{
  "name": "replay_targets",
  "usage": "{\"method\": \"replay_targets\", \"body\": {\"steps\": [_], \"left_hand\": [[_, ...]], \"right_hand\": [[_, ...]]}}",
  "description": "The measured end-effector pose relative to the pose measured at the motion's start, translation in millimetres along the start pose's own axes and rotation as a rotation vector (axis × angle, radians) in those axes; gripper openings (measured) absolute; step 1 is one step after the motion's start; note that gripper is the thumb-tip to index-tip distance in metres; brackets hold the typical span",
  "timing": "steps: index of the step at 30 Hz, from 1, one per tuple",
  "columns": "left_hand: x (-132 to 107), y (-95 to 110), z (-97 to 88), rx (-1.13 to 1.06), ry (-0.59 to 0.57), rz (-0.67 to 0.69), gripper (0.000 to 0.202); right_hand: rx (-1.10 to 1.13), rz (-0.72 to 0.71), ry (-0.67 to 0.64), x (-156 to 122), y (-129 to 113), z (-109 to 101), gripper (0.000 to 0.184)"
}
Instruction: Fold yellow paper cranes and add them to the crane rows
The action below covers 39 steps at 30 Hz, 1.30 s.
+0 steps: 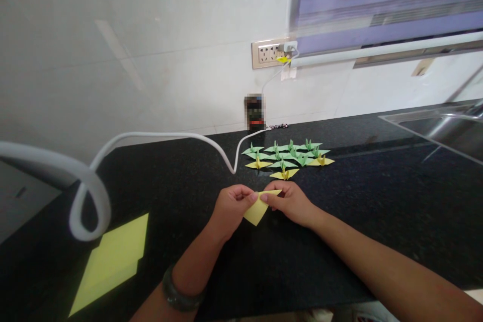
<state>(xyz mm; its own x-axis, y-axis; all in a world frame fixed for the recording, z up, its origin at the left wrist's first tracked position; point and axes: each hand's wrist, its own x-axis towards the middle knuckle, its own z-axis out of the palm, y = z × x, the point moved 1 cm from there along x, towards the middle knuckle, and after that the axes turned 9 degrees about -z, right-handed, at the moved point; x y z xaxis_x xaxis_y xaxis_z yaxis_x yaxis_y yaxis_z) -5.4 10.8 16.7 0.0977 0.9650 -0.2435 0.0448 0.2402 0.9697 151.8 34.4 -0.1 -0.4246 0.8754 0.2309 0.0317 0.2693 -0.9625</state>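
Observation:
A folded piece of yellow origami paper (257, 213) is pinched between both hands above the dark countertop. My left hand (234, 205) is closed on its left side, thumb on top. My right hand (287, 201) grips the upper right part, where a pointed flap sticks out to the right. Just beyond the hands stand several folded green paper cranes (291, 151) in close rows. A few yellow paper cranes (285, 174) stand at the near side and edges of that group. Flat yellow paper sheets (116, 251) lie overlapping on the left.
A thick white cable (177, 135) loops over the left side of the black countertop (169, 176). Against the wall leans a blurred-out dark device (255, 111), below a wall socket (268, 54) with a charger plugged in. A metal sink (449, 128) is at the right.

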Motion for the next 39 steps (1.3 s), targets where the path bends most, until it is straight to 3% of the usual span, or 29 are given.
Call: {"method": "replay_targets", "body": {"steps": [2,4,7,8,10,12,15,20,22,25,26,27,30,33,39], "left_hand": [[2,-1,0.1,-0.001,0.012,0.022,0.024],[4,-1,-1.8,-0.009,0.078,0.063,0.027],[5,0,-4.4,-0.008,0.255,0.125,0.033],[5,0,-3.9,-0.009,0.276,0.117,0.035],[3,1,0.0,-0.031,0.194,0.045,0.041],[0,2,6.0,-0.087,0.023,-0.04,0.045],[-2,2,11.0,-0.116,-0.063,-0.054,0.037],[1,-2,7.5,-0.177,-0.048,-0.044,0.025],[3,-3,5.5,-0.18,-0.035,-0.047,0.026],[3,-3,4.5,-0.177,-0.029,-0.053,0.029],[3,-3,4.6,-0.178,-0.03,-0.052,0.03],[3,-3,4.7,-0.182,-0.035,-0.052,0.03],[1,-2,5.5,-0.19,-0.062,-0.059,0.032],[1,-3,5.7,-0.174,-0.082,-0.064,0.031],[2,-4,4.0,-0.159,-0.082,-0.082,0.035]], "right_hand": [[-0.002,-0.017,0.052,0,-1,1,0.023],[-0.054,-0.079,0.192,-1,-4,-3,0.022],[-0.277,-0.306,0.438,-4,-12,-14,0.014],[-0.368,-0.399,0.443,-6,-14,-16,0.011],[-0.507,-0.53,0.369,-9,-15,-16,0.009],[-0.601,-0.609,0.25,-11,-13,-14,0.012],[-0.72,-0.675,0.065,-11,-10,-7,0.017],[-0.708,-0.689,-0.172,-13,-16,4,0.019],[-0.596,-0.641,-0.07,-12,-17,3,0.017],[-0.433,-0.398,0.357,-7,-9,-5,0.014],[-0.354,-0.299,0.443,-5,-5,-8,0.02],[-0.261,-0.213,0.47,-2,0,-10,0.026],[-0.052,-0.034,0.287,4,9,-12,0.031],[-0.085,-0.089,0.201,4,8,-11,0.026],[-0.309,-0.412,0.199,-1,-5,-10,0.021]]}}
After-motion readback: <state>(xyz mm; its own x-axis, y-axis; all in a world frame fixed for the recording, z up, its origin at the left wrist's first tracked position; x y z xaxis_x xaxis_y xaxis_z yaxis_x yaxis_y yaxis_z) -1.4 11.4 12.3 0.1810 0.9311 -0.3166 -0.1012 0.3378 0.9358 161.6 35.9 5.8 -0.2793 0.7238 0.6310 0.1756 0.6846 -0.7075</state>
